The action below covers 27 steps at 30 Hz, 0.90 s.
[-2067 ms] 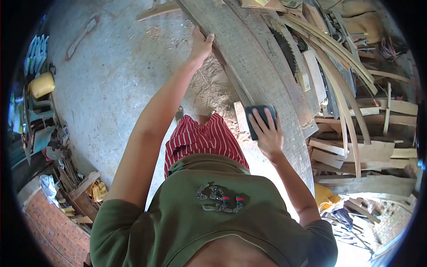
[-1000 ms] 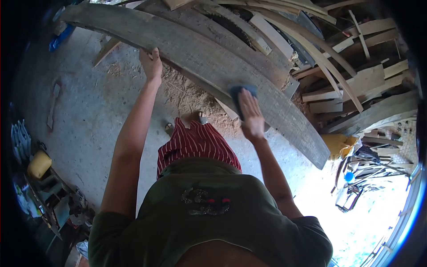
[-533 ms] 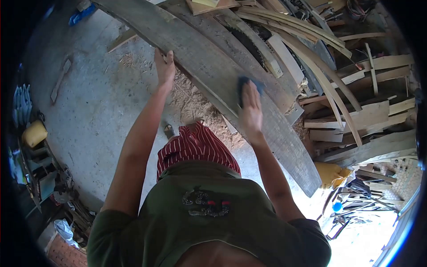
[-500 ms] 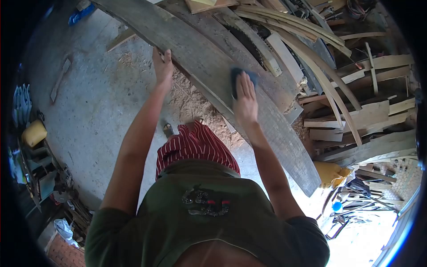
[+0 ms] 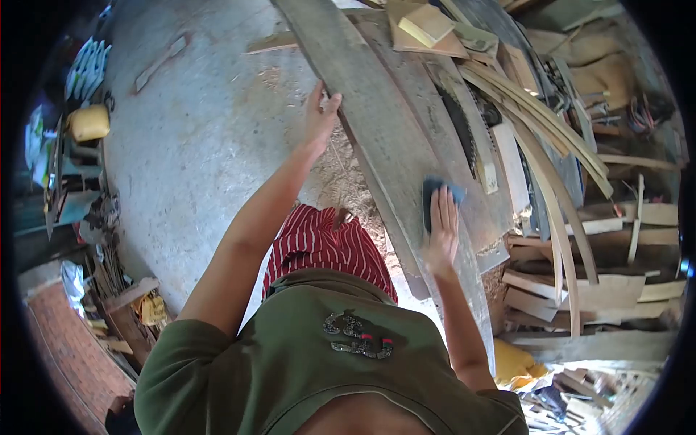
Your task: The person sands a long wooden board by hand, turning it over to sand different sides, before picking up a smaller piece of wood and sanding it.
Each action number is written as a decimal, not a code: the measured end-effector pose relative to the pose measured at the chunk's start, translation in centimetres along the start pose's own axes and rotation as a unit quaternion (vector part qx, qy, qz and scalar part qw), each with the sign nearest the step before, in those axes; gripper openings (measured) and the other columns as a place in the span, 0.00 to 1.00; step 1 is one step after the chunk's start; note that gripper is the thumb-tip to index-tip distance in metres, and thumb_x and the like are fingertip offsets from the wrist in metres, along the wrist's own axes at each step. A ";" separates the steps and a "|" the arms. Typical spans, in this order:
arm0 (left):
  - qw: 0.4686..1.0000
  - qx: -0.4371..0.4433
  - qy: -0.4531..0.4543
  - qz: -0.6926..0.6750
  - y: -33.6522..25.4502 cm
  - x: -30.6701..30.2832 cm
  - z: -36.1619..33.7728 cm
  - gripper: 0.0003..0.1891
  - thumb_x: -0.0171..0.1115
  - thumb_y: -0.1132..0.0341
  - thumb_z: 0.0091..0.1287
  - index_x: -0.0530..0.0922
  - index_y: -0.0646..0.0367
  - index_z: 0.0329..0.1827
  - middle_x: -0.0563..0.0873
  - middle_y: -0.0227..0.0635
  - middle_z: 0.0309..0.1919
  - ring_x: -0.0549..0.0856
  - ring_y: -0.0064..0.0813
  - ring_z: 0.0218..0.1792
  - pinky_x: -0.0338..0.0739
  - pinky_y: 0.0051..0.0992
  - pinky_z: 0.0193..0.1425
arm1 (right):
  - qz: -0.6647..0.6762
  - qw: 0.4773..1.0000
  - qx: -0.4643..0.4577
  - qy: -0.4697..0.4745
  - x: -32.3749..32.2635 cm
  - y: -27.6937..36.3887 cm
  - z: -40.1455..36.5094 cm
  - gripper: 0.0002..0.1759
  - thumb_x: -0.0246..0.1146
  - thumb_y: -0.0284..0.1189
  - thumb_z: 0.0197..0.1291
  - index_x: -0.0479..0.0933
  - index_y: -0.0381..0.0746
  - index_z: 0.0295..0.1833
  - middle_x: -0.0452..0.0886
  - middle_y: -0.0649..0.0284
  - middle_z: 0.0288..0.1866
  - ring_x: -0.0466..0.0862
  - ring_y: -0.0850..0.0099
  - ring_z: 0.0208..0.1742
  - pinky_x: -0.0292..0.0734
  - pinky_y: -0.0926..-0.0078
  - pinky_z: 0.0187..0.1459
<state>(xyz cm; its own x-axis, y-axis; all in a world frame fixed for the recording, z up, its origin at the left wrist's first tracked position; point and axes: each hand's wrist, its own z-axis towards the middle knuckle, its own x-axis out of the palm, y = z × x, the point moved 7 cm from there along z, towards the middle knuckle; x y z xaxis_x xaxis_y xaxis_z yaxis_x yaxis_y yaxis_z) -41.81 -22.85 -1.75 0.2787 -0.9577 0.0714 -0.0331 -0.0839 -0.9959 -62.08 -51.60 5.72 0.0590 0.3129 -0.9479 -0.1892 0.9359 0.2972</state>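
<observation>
Head view: the left hand (image 5: 319,127) is holding a long grey wooden plank (image 5: 388,141), the right hand (image 5: 444,233) is gripping a flat dark-blue pad (image 5: 430,194), seemingly rubbing, next needing even pressure.

The pad (image 5: 433,191) lay on the plank (image 5: 377,94) beneath the right hand (image 5: 444,232); the left hand (image 5: 319,122) was at the plank's left edge; right of the plank stood a saw blade (image 5: 458,125), then wood strips (image 5: 549,174).

plank (image 5: 388,130): wood, matt, rough | pad (image 5: 429,203): matt | trousers (image 5: 330,235): cloth | container (image 5: 90,124): plastic, smooth
</observation>
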 end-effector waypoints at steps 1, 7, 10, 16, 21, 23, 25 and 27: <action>1.000 -0.031 0.003 -0.003 0.1 0.0 -0.1 0.38 0.66 0.56 0.71 0.59 0.61 0.79 0.65 0.48 0.75 0.65 0.38 0.74 0.63 0.35 0.75 | -0.020 1.000 -0.012 -0.010 0.5 0.3 3.3 0.46 0.60 0.14 0.46 0.61 0.36 0.77 0.58 0.51 0.81 0.59 0.54 0.80 0.54 0.56 0.79; 0.996 -0.083 0.004 0.024 -0.8 -0.2 -0.5 0.32 0.64 0.57 0.73 0.64 0.54 0.78 0.74 0.38 0.70 0.74 0.31 0.67 0.67 0.33 0.69 | -0.014 0.994 -0.103 0.042 2.1 4.4 10.3 0.49 0.66 0.19 0.46 0.60 0.40 0.78 0.58 0.61 0.82 0.56 0.57 0.82 0.47 0.55 0.81; 0.993 -0.095 0.024 -0.070 0.0 -1.5 -0.1 0.30 0.59 0.57 0.75 0.65 0.55 0.77 0.75 0.33 0.69 0.75 0.31 0.66 0.69 0.30 0.67 | -0.001 0.981 -0.141 0.133 1.7 5.4 3.9 0.48 0.65 0.20 0.46 0.61 0.43 0.78 0.58 0.61 0.82 0.56 0.57 0.82 0.47 0.52 0.80; 0.984 -0.145 0.031 -0.102 3.1 -5.4 4.9 0.27 0.54 0.56 0.77 0.68 0.58 0.74 0.79 0.34 0.65 0.78 0.26 0.60 0.70 0.27 0.64 | 0.015 0.977 -0.147 0.152 2.2 7.2 6.2 0.46 0.66 0.23 0.48 0.63 0.44 0.77 0.60 0.61 0.81 0.56 0.55 0.81 0.47 0.49 0.79; 0.983 -0.155 0.014 -0.098 2.5 -7.5 9.0 0.24 0.53 0.59 0.77 0.70 0.59 0.72 0.83 0.35 0.59 0.81 0.26 0.54 0.73 0.27 0.60 | -0.005 0.977 -0.184 0.111 6.6 14.3 23.6 0.46 0.66 0.24 0.51 0.60 0.43 0.78 0.59 0.59 0.81 0.55 0.51 0.81 0.46 0.50 0.79; 0.982 -0.157 -0.009 -0.103 1.6 -8.3 10.4 0.22 0.53 0.62 0.77 0.72 0.63 0.70 0.84 0.37 0.57 0.82 0.26 0.53 0.74 0.26 0.59 | 0.009 0.978 -0.203 0.055 8.8 16.8 30.8 0.44 0.65 0.24 0.53 0.59 0.41 0.78 0.58 0.58 0.81 0.54 0.51 0.81 0.46 0.50 0.79; 0.980 -0.162 -0.024 -0.110 1.7 -8.5 11.7 0.20 0.52 0.66 0.77 0.73 0.67 0.67 0.85 0.39 0.54 0.83 0.25 0.51 0.75 0.25 0.58 | 0.026 0.981 -0.190 0.011 10.3 18.8 36.1 0.42 0.64 0.24 0.55 0.60 0.40 0.78 0.59 0.58 0.81 0.55 0.51 0.81 0.48 0.52 0.79; 0.981 -0.165 -0.007 -0.098 2.5 -8.9 13.6 0.21 0.52 0.64 0.78 0.72 0.65 0.69 0.86 0.39 0.52 0.83 0.25 0.49 0.76 0.26 0.56 | 0.038 0.981 -0.189 0.020 10.5 19.1 37.2 0.42 0.64 0.24 0.55 0.60 0.40 0.77 0.59 0.57 0.81 0.56 0.52 0.81 0.49 0.52 0.79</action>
<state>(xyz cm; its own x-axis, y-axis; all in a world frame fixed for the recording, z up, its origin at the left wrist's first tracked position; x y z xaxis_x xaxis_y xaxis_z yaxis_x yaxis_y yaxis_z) -31.33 -10.77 -5.63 0.3238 -0.9107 0.2566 -0.2868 -0.3529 -0.8906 -28.65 -24.39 5.66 -0.0056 0.3651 -0.9309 -0.5421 0.7812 0.3096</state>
